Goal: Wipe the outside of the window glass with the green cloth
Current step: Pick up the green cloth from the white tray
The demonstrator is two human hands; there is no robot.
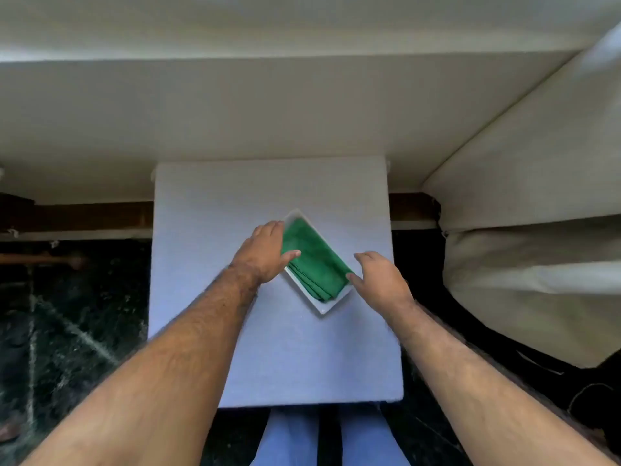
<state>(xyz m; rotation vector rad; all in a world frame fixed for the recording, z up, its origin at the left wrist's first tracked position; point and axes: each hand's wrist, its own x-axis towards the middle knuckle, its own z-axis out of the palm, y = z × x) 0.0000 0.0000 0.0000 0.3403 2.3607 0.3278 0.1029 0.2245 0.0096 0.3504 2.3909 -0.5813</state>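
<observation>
Small white desk (235, 196) pushed up against cream wall (235, 105), dark wood skirting strip (84, 216) along bottom. Floor (67, 314) dark green-black marble with pale veins. Cream fabric (521, 213) bunched at right, can't tell what. Green cloth (312, 260) folded, lying in white rectangular tray (322, 309) set diagonally mid-desk. Left hand (263, 252) open, fingers spread, thumb over cloth edge. Right hand (379, 279) open too, fingertips touching cloth's near corner. No readable writing anywhere.
</observation>
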